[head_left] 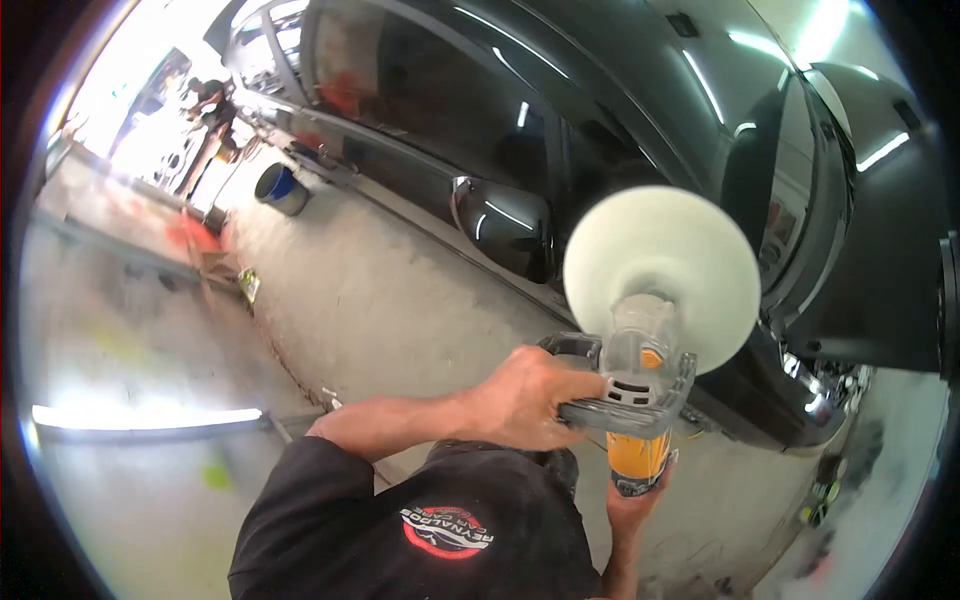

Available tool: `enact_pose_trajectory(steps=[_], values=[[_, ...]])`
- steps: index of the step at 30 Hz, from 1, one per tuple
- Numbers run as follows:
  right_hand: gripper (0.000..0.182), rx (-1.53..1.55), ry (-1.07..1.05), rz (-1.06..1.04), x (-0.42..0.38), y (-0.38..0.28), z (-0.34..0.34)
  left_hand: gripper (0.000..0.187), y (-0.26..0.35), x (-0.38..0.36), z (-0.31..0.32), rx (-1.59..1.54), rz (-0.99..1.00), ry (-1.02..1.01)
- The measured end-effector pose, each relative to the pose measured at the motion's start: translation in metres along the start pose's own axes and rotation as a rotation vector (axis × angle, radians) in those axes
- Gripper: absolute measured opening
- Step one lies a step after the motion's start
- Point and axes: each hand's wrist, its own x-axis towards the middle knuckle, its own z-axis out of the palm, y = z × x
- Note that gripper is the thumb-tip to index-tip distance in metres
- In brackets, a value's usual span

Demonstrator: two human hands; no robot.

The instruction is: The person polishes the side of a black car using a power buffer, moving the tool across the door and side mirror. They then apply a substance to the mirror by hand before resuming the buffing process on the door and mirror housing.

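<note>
A pale cream round foam pad (660, 268) tops a yellow-and-grey plastic polishing machine (637, 420) beside a glossy black car body (620, 90), above a black shirt's red-and-white oval logo (447, 532), with a blue-rimmed grey bucket (281, 189) on light grey concrete floor (350, 290).

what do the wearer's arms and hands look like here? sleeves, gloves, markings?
Both hands are bare, no gloves: left hand, right hand. The left forearm is bare up to a short black sleeve. The black shirt carries a round red, white and black logo. No watch, rings or bands visible. The right arm is mostly out of frame.
</note>
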Motion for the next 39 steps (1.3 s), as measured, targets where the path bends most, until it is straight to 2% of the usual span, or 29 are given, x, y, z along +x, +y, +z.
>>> enact_pose_trajectory(steps=[8,16,20,23,26,30,39], values=[[0.096,-0.182,0.100,0.102,0.005,-0.062,0.044,0.026,-0.092,-0.004,-0.052,-0.124,0.206,-0.077],[0.099,-0.416,0.042,0.149,0.008,-0.077,0.071,0.029,-0.142,-0.009,-0.078,-0.208,0.274,-0.098],[0.098,-0.421,0.085,0.056,0.009,-0.071,0.072,0.029,-0.148,-0.008,-0.080,-0.222,0.290,-0.096],[0.086,-0.401,0.168,-0.085,0.020,-0.077,0.070,0.028,-0.147,-0.008,-0.082,-0.224,0.280,-0.101],[0.089,-0.455,0.139,-0.120,0.025,-0.080,0.066,0.027,-0.151,-0.010,-0.081,-0.241,0.271,-0.087],[0.087,-0.463,0.104,-0.096,0.029,-0.086,0.064,0.022,-0.153,-0.008,-0.080,-0.238,0.308,-0.054],[0.077,-0.481,0.058,-0.081,0.028,-0.081,0.055,0.022,-0.162,-0.015,-0.060,-0.235,0.212,-0.074]])
